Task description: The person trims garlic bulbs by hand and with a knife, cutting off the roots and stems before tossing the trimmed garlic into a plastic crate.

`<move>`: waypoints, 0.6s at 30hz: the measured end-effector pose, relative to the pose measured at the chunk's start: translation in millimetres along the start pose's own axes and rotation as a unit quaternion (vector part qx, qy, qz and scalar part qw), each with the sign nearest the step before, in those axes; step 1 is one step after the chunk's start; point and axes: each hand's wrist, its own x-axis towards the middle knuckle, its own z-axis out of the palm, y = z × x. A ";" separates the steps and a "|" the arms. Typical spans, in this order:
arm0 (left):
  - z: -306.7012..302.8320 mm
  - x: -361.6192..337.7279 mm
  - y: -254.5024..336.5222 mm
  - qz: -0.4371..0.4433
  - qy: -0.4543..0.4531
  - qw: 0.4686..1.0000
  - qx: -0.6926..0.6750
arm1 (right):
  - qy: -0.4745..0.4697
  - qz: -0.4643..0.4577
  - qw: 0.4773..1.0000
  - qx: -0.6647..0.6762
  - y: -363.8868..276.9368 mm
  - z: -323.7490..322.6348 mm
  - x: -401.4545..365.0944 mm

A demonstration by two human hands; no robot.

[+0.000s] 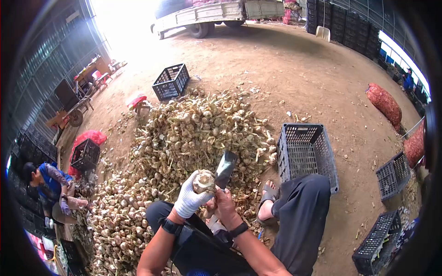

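My left hand (190,198), in a white knit glove, is closed around a garlic bulb (204,181), its pale cut-looking face turned up. Just right of it, my bare right hand (224,205) grips a tool with a broad dark metal blade (226,169) that points upward. The blade stands beside the bulb; whether they touch is unclear. Beyond both hands lies a large heap of garlic with stems (198,133). Another pile of bulbs (122,211) spreads to the left of my legs.
A dark plastic crate (306,154) stands right of the heap, another (171,83) behind it. More crates (393,175) and a red net sack (385,105) are at right. A co-worker in blue (53,184) sits at left. A truck (202,18) is at the back.
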 end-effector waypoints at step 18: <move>-3.8 0.1 2.3 0.208 0.031 0.863 0.459 | 0.049 -0.193 0.919 -0.341 -62.9 50.4 -17.1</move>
